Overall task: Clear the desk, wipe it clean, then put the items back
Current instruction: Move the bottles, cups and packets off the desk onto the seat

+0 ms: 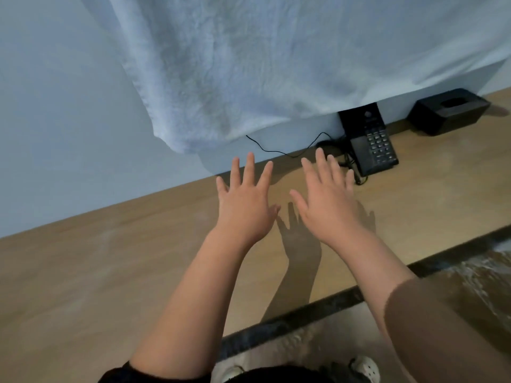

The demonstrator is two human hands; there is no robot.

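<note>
My left hand (244, 200) and my right hand (327, 199) are stretched out side by side over the wooden desk (110, 272), fingers spread and straight, holding nothing. Their shadows fall on the desktop beneath them. A black desk phone (372, 146) with a keypad stands against the wall just beyond my right hand, its thin black cord (276, 150) trailing left along the wall. A black tissue box (449, 110) sits farther right at the back of the desk. A large white towel (262, 64) hangs close to the camera and hides the top of the phone.
A pale wall (55, 120) runs behind the desk. The desk's dark front edge (318, 310) crosses the lower right, with patterned carpet (470, 275) below it. My shoes (365, 369) show at the bottom.
</note>
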